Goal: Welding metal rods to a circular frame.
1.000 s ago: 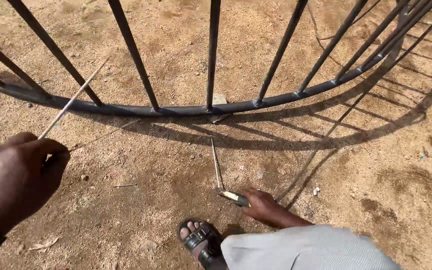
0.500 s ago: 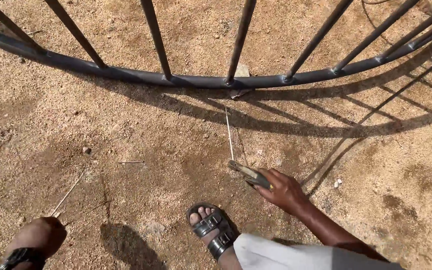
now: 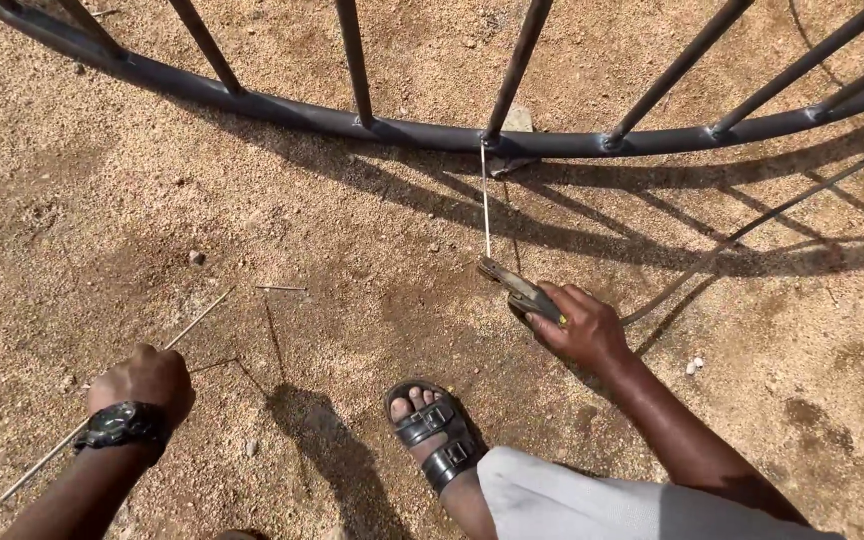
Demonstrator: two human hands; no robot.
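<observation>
The right hand (image 3: 584, 328) is reaching forward with the arm stretched out low over the sandy ground (image 3: 352, 230), its fingers wrapping around an electrode holder (image 3: 518, 291). From that holder a thin welding rod (image 3: 485, 200) is pointing away toward the far side, its tip meeting the curved metal frame (image 3: 422, 130) at the base of an upright bar. The left hand (image 3: 144, 380), wearing a dark wristwatch (image 3: 120, 425), is curling into a fist at the near left, gripping a thin stick (image 3: 192, 322) that is lying slantwise across the ground. A sandalled foot (image 3: 430, 432) is resting between the two arms.
</observation>
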